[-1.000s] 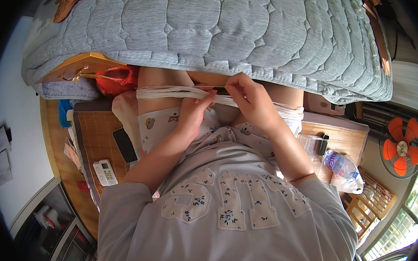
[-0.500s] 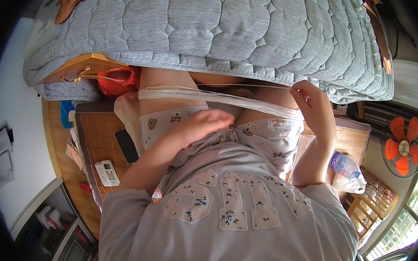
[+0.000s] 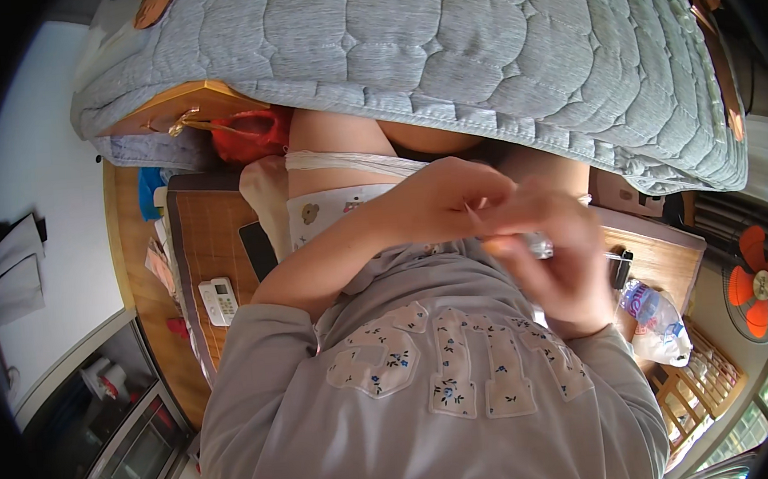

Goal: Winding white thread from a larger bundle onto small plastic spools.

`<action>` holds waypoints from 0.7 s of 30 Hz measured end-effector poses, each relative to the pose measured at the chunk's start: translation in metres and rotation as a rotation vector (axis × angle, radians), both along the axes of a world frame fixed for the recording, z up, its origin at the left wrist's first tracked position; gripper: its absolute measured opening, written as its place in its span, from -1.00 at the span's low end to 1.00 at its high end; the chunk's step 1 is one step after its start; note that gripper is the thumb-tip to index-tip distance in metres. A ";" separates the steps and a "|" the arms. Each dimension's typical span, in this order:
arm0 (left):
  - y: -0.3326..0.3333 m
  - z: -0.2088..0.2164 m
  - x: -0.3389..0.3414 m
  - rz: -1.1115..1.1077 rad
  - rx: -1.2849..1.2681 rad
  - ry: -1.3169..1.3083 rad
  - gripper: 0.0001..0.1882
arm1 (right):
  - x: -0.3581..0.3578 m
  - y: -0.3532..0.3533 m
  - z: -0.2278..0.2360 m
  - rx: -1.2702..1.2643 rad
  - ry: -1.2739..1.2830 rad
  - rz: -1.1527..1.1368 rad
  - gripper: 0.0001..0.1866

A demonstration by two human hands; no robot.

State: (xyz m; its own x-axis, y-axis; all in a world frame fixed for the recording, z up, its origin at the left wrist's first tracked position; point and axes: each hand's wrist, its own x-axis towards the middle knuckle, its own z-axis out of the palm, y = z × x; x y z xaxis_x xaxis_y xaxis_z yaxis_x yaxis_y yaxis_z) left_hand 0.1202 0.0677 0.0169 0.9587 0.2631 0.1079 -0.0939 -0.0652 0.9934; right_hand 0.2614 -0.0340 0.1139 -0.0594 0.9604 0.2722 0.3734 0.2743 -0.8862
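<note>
A hank of white thread (image 3: 352,162) is looped around my thighs. My left hand (image 3: 461,200) reaches across to my right hand, its fingers bent inward and partly hidden; what they pinch cannot be made out. Blurred by motion, my right hand (image 3: 558,241) curls closed above my lap. A small pale, shiny thing (image 3: 540,245) shows at its fingers, its kind unclear. My two hands overlap in this view and hide part of the thread. Beneath them are my white patterned shorts (image 3: 307,218).
A bed with a grey quilted cover (image 3: 424,41) lies ahead. At left are a red bag (image 3: 252,136), a white remote control (image 3: 218,302) and a dark phone (image 3: 258,250). On the right are a plastic bag (image 3: 657,323) and an orange-bladed fan (image 3: 761,284).
My left hand has moved right and forward to meet my right hand. The right hand has come inward and down from the stretched thread, and a small shiny thing now shows in it.
</note>
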 end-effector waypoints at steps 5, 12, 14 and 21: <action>0.004 0.010 -0.014 0.099 0.124 0.186 -0.54 | 0.021 0.001 0.003 0.215 0.378 -0.118 -0.80; -0.012 -0.005 0.026 -0.034 0.216 0.006 -0.76 | -0.003 0.009 -0.005 0.305 -0.093 0.431 -0.85; -0.007 -0.018 0.024 -0.128 0.269 -0.043 -0.85 | 0.017 0.005 -0.005 0.377 0.078 0.521 -0.87; 0.055 -0.051 -0.102 0.428 0.093 0.476 -0.78 | 0.167 -0.058 0.013 0.772 0.896 -0.121 -0.77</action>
